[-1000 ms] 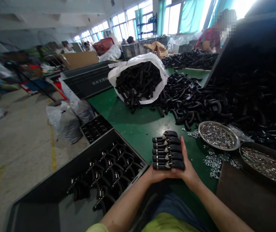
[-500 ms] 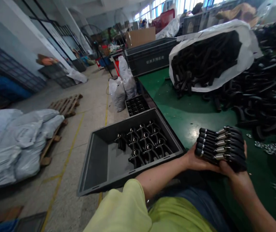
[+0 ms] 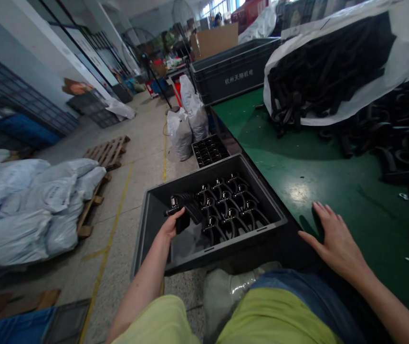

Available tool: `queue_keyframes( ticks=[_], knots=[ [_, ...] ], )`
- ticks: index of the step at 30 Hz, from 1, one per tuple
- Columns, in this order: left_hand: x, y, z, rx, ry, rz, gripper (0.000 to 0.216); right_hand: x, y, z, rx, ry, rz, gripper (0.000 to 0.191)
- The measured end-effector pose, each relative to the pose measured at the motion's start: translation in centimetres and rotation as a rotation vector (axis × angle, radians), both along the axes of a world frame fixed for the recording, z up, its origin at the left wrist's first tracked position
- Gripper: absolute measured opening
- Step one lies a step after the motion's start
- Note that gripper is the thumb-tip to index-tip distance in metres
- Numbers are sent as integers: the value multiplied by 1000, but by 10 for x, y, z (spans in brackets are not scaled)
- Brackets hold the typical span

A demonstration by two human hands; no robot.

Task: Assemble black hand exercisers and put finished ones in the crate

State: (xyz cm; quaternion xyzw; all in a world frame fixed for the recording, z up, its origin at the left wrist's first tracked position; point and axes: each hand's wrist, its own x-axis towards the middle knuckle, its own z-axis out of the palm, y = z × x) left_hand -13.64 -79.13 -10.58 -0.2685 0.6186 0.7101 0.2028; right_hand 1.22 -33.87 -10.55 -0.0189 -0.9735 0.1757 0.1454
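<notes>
Open tabletop (image 3: 333,177) stretch, crate rim (image 3: 235,239) alongside

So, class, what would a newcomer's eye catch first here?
Probably the white sack of black curved parts, upper right on the green tabletop. Next, the central gray crate, where the left hand holds stacked black handgrips. Then the pale sacks piled on a pallet, far left.
</notes>
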Motion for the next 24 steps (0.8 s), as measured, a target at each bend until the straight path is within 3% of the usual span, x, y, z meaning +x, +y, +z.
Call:
queue_keyframes(
  ticks=[3,8,17,24],
  knots=[
    [8,-32,-30,-36,-152,-24,18,-1,-3,1,53,-8,-5,77],
    [9,-56,-74,-37,-294,-95,18,-3,-8,5,75,-19,-5,78],
    [5,-80,-112,47,-290,-165,27,-6,-7,3,90,-49,0,80],
    [-18,-74,-153,37,-480,-248,34,-7,-8,5,154,-51,5,83]
  ],
)
